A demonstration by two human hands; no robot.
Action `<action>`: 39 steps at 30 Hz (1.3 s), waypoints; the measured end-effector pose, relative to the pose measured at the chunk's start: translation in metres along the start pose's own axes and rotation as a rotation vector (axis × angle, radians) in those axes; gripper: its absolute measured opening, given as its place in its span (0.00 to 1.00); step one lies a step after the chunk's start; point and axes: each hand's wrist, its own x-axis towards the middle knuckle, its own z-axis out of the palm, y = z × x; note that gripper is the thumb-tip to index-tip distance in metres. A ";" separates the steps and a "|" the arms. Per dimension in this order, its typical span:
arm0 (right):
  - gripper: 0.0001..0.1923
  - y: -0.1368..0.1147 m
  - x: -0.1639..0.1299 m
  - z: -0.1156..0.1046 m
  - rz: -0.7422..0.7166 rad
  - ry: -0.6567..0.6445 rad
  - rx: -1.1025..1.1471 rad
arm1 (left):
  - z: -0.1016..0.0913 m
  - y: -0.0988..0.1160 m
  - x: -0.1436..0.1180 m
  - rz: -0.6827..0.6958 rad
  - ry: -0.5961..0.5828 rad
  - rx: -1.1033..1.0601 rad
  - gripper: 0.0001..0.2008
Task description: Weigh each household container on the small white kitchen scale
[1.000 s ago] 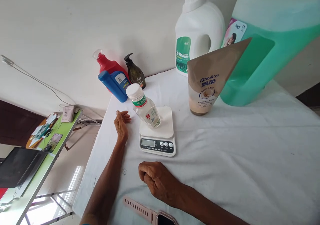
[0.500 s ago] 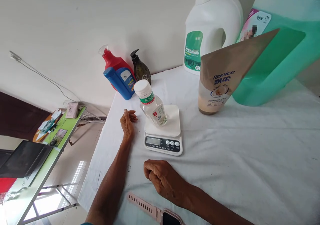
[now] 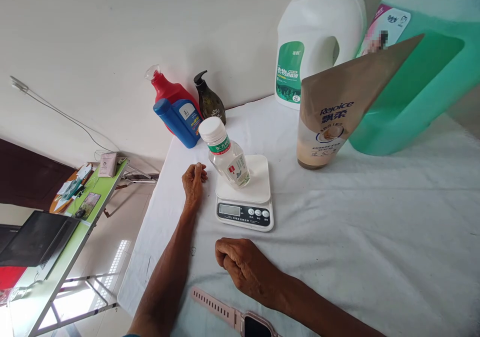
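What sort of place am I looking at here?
Probably a room in a home or small office. A white-clothed table holds a digital scale and household bottles; off to one side stands a green desk with what looks like a black laptop.

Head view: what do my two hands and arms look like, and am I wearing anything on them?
Both the left hand and right hand are bare: no gloves, and no rings show. The wrists carry no band, and the forearms in view have no sleeves. A sliver of teal cloth, perhaps a sleeve edge, shows beside the left arm.
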 end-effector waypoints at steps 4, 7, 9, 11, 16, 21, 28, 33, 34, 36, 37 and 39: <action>0.11 -0.001 0.000 -0.001 -0.004 -0.003 0.005 | 0.000 0.001 -0.001 -0.002 -0.003 0.001 0.26; 0.11 -0.002 0.000 -0.001 0.012 -0.007 0.005 | 0.000 0.001 0.000 0.001 -0.011 -0.007 0.25; 0.11 -0.002 0.000 -0.001 0.017 -0.007 0.003 | 0.000 0.000 0.000 0.003 -0.016 -0.007 0.26; 0.11 -0.001 0.001 -0.001 0.013 -0.007 -0.005 | 0.000 0.000 0.000 0.000 -0.017 -0.002 0.26; 0.12 -0.001 0.000 -0.001 0.014 -0.011 -0.004 | 0.000 0.000 0.000 -0.005 -0.017 0.000 0.27; 0.11 -0.004 0.000 -0.001 0.020 -0.017 0.002 | 0.000 0.002 0.000 0.000 -0.021 0.001 0.27; 0.11 -0.003 0.001 -0.001 0.018 -0.017 0.008 | 0.000 0.001 -0.002 0.029 -0.055 -0.009 0.28; 0.11 -0.003 0.000 -0.001 0.027 -0.018 -0.002 | 0.000 -0.001 -0.002 0.045 -0.072 0.004 0.29; 0.11 -0.003 0.000 -0.001 0.030 -0.020 -0.004 | 0.000 -0.001 -0.002 0.043 -0.071 -0.001 0.29; 0.11 -0.004 0.000 -0.001 0.034 -0.021 -0.004 | 0.000 -0.002 -0.002 0.041 -0.069 -0.019 0.30; 0.11 -0.004 0.000 -0.002 0.034 -0.021 -0.002 | 0.000 -0.003 -0.002 0.042 -0.069 -0.028 0.31; 0.11 -0.005 0.000 -0.002 0.031 -0.021 0.001 | -0.001 -0.004 -0.002 0.047 -0.069 -0.040 0.33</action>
